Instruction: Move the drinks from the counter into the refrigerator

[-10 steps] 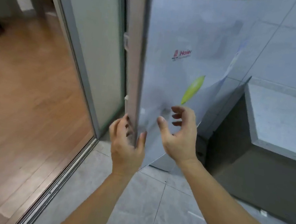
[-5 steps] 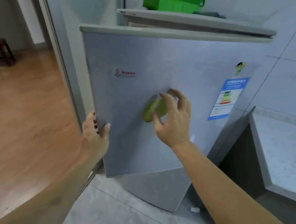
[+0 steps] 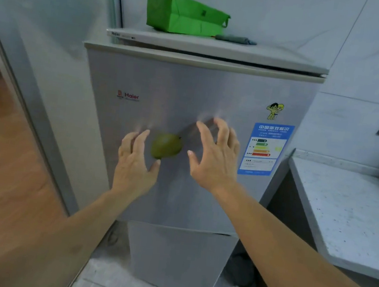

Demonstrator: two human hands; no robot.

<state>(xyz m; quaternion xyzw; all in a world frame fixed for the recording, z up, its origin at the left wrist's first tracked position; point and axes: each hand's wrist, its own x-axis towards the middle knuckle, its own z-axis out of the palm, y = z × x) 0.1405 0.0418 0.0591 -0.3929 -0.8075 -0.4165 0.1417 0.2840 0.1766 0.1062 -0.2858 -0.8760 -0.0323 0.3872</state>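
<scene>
Head view, looking down at the front of a small silver refrigerator (image 3: 190, 90).

Left hand (image 3: 135, 160): arm reaches forward from lower left, palm facing the upper door (image 3: 200, 200). Fingers spread and nearly straight, tips at the door surface just left of a green mango-shaped magnet (image 3: 166, 146); the thumb tip lies right under the magnet. Holds nothing. Actual contact with the metal cannot be confirmed; faint reflections of the fingertips show just above them.

Right hand (image 3: 215, 156): arm comes in from lower right, forearm straight, wrist bent slightly back. Fingers splayed wide and lightly curved, tips at or close to the door to the right of the magnet, thumb pointing left toward it. Holds nothing.

Door: lies flush against the cabinet, top edge sitting just under the refrigerator's top panel. Lower door (image 3: 178, 260) also flush.

Drinks: none visible. The gray counter (image 3: 348, 212) is to the right of the refrigerator; only part of it shows.

Other: blue energy label (image 3: 267, 151) and a small cartoon sticker (image 3: 275, 111) on the door's right side. Green bag (image 3: 181, 14) and a dark folded cloth (image 3: 236, 39) on top of the refrigerator. Wood floor (image 3: 0, 166) to the left, beyond a sliding door frame (image 3: 39, 123).
</scene>
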